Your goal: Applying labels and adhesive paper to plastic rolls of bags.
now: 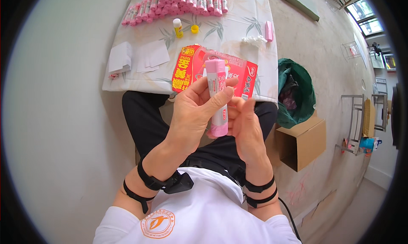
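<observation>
A pink roll (217, 84) with a white and pink printed paper label around it stands nearly upright before me, over the table's near edge. My left hand (197, 108) grips it from the left, thumb across the label and fingers behind. On its other side, my right hand (247, 131) has its fingers curled against the back and lower part, partly hidden by the roll. The right thumb points up, apart from the roll. Under and beyond the hands lies a flat red and yellow printed cardboard sheet (183, 73).
Many similar pink rolls (178, 4) are heaped at the table's far side. A glue stick (177, 28), its yellow cap (194, 29), and white paper slips (155, 55) lie nearer. Rightward are crumpled white scraps (255, 41), another pink roll (269, 31), a green bag (308, 95) and cardboard box (308, 142).
</observation>
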`<state>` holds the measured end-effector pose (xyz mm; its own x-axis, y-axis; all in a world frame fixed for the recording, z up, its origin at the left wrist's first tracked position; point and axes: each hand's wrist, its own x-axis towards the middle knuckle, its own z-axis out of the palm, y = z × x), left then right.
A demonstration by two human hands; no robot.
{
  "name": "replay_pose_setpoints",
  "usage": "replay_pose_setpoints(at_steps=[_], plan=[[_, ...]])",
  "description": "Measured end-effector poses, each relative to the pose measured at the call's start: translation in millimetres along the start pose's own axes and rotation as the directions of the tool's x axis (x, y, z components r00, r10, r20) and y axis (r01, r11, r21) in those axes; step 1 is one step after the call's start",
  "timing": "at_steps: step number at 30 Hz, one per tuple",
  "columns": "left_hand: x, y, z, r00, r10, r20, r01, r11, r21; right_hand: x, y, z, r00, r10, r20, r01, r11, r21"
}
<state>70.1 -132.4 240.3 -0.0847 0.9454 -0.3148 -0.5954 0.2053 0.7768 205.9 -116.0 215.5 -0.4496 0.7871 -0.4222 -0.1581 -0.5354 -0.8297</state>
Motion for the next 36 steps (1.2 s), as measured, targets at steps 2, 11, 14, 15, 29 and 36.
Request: replay_pose_setpoints(at_steps=[2, 11, 14, 15, 29, 36], plan=[[-0.4, -0.1, -0.2, 0.999, 0.028, -0.036, -0.026, 0.997, 0.072, 2.7, -4.2, 2.5, 0.999, 0.002, 0.045, -0.001, 1.000, -0.028], [7.4, -7.1, -9.2, 0.994, 0.104, -0.035, -0.098, 0.986, 0.131, 4.9, 7.6, 20.0, 0.980, -0.119, 0.159, 0.134, 0.987, -0.087], [6.3, -6.0, -16.7, 0.992, 0.115, -0.046, -0.105, 0.978, 0.183, 0.6, 9.9, 27.1, 0.983, -0.121, 0.137, 0.132, 0.989, -0.069], [5.9, -6.8, -15.8, 0.992, 0.117, -0.049, -0.106, 0.978, 0.182, 0.3, 13.0, 27.9, 0.984, -0.127, 0.128, 0.138, 0.987, -0.086], [5.6, -4.7, -30.7, 0.998, -0.045, -0.039, 0.048, 0.994, 0.100, -1.2, 23.1, 24.0, 0.970, -0.011, 0.241, -0.025, 0.989, 0.146], [-13.9, -2.3, -29.7, 0.995, 0.014, 0.103, -0.021, 0.998, 0.062, -7.4, 23.9, 13.2, 0.915, 0.000, 0.403, -0.097, 0.971, 0.218]])
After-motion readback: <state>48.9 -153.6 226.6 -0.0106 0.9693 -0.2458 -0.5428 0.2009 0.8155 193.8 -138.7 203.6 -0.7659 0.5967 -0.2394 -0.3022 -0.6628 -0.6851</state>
